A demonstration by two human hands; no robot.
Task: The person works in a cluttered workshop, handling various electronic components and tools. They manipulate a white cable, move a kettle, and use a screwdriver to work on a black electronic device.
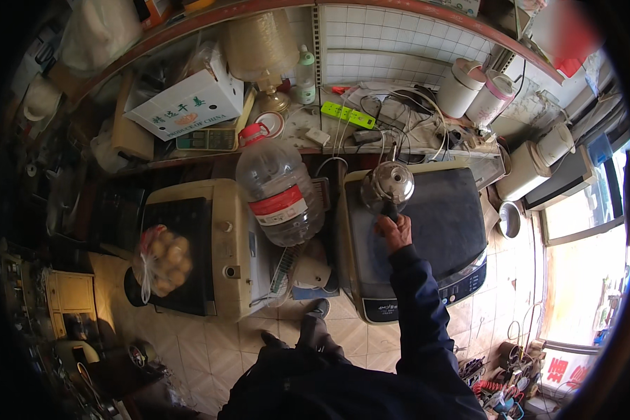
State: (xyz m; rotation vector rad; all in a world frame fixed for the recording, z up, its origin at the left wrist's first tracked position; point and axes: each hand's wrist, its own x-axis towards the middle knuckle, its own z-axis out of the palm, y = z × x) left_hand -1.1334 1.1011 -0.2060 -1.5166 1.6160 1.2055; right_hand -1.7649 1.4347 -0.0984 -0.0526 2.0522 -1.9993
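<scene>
Arm (pixel 423 308) outstretched, the right hand (pixel 397 233) gripped the handle (pixel 390 210) of a kettle (pixel 390 183) over a washing machine (pixel 446 231); I couldn't tell the left hand's state. A bottle (pixel 276 183) wore a red-and-white label (pixel 280 204).

Back wall (pixel 406 33): white tile below red-edged shelf (pixel 532 59). Floor (pixel 206 339): tan tile. Yellowish cabinet (pixel 71 292) stands left; daylight enters through right-hand window (pixel 584 273).
</scene>
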